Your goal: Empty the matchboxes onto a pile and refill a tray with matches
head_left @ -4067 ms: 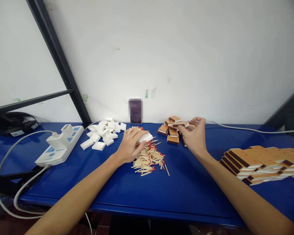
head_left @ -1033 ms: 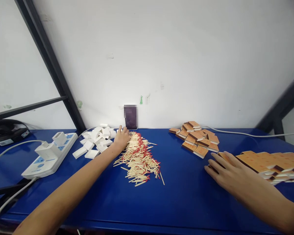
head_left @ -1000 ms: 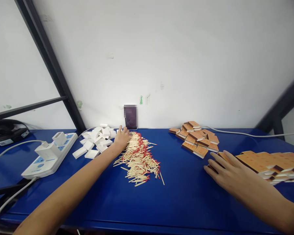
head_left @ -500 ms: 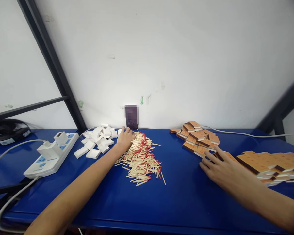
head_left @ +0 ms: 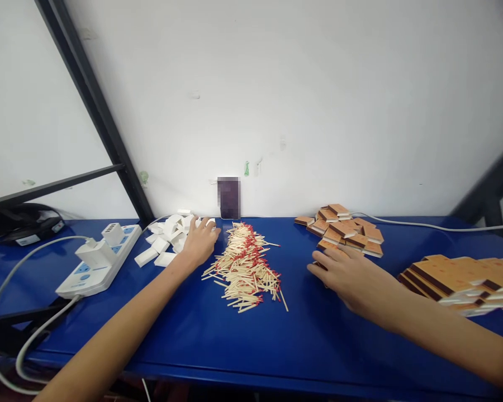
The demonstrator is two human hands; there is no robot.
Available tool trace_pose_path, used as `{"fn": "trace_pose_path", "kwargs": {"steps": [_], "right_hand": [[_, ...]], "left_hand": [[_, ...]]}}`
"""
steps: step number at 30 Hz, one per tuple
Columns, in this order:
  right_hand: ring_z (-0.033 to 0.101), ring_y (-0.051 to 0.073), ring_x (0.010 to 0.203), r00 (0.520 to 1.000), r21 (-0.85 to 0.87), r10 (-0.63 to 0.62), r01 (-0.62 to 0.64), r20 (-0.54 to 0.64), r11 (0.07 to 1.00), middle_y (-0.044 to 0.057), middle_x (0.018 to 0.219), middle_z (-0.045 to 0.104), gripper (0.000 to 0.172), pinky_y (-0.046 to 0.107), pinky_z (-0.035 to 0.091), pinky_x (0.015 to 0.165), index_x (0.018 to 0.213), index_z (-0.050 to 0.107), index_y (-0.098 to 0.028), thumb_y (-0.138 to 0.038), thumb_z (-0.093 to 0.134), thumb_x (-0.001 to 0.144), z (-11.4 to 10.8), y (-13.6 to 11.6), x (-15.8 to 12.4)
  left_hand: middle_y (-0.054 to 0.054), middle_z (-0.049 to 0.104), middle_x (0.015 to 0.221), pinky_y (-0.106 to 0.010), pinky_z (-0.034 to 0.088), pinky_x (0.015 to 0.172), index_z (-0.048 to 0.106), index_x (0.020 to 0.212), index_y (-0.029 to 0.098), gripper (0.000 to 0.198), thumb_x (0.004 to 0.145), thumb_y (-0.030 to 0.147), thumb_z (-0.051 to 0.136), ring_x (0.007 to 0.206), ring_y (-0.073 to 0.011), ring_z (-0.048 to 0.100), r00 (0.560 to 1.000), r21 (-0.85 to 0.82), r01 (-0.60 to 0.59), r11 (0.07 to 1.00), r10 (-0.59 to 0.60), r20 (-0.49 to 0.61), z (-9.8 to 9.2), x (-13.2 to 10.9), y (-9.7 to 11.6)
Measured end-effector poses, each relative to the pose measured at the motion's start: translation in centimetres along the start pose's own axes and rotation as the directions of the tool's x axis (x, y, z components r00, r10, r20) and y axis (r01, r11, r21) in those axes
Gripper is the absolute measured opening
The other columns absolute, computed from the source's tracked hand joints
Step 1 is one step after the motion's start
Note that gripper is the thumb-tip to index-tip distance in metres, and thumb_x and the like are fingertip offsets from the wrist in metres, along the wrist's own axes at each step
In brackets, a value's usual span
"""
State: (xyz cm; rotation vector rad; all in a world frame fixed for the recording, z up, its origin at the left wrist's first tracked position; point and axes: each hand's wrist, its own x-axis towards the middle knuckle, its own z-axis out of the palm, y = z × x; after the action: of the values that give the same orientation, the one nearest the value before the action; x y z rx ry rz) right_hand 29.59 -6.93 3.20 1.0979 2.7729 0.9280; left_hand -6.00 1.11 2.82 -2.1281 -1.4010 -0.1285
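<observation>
See white boxes (head_left: pixel 172 228) part-hidden by left hand (head_left: pixel 201 241), brown matchboxes (head_left: pixel 344 229) by right hand (head_left: pixel 349 274); cannot tell either grip's closure. Note red-tipped matches (head_left: pixel 248 268) heaped loosely.

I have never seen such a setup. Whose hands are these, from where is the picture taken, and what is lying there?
No machine here: these are one person's bare hands, filmed by a camera worn on the head. On the blue table, the left hand is at the white box pieces, the right hand at a loose pile of brown boxes. Between them lies a heap of red-headed matches. Stacked boxes sit at far right; a power strip lies left. Whether either hand holds something is hidden.
</observation>
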Motion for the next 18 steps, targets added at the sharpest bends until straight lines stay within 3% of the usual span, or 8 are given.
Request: {"fn": "trace_pose_path", "kwargs": {"steps": [6,10,13,18], "right_hand": [[0.061,0.027,0.097,0.983,0.050,0.182,-0.183,0.032,0.982,0.013,0.114,0.063,0.042,0.039,0.048,0.077,0.111,0.065,-0.019,-0.003,0.059,0.072,0.4,-0.4,3.5],[0.060,0.031,0.102,0.934,0.155,0.354,-0.344,-0.041,0.926,0.017,0.116,0.058,0.036,0.038,0.049,0.074,0.117,0.063,-0.015,-0.013,0.055,0.081,1.2,0.1,5.1],[0.062,0.027,0.097,0.865,0.419,0.499,-0.431,-0.061,0.799,0.015,0.115,0.056,0.034,0.039,0.051,0.076,0.119,0.061,-0.016,-0.026,0.054,0.087,1.7,0.1,6.3],[0.065,0.022,0.092,0.766,0.787,0.643,-0.403,0.010,0.467,0.011,0.110,0.056,0.035,0.040,0.052,0.090,0.112,0.064,-0.017,-0.041,0.057,0.087,2.8,-0.7,7.6]], "left_hand": [[-0.011,0.066,0.123,-0.058,0.036,0.102,0.068,0.115,0.022,0.035,0.093,0.014,0.043,0.127,-0.0342,0.051,1.000,-0.132,0.000,0.991,-0.002,-0.016,0.6,-1.2,0.1],[-0.010,0.069,0.121,-0.060,0.034,0.103,0.069,0.111,0.021,0.031,0.094,0.018,0.043,0.128,-0.0342,0.051,0.999,-0.190,0.005,0.982,0.002,0.037,0.9,-1.5,-0.4],[-0.011,0.070,0.116,-0.057,0.037,0.102,0.070,0.106,0.019,0.029,0.094,0.020,0.044,0.121,-0.0323,0.056,0.999,-0.212,0.035,0.977,-0.026,0.042,1.0,-1.8,-0.8],[-0.010,0.068,0.117,-0.045,0.046,0.093,0.068,0.113,0.019,0.032,0.097,0.025,0.042,0.111,-0.0264,0.061,0.994,-0.281,0.103,0.954,-0.113,-0.017,0.6,-1.9,-0.6]]}}
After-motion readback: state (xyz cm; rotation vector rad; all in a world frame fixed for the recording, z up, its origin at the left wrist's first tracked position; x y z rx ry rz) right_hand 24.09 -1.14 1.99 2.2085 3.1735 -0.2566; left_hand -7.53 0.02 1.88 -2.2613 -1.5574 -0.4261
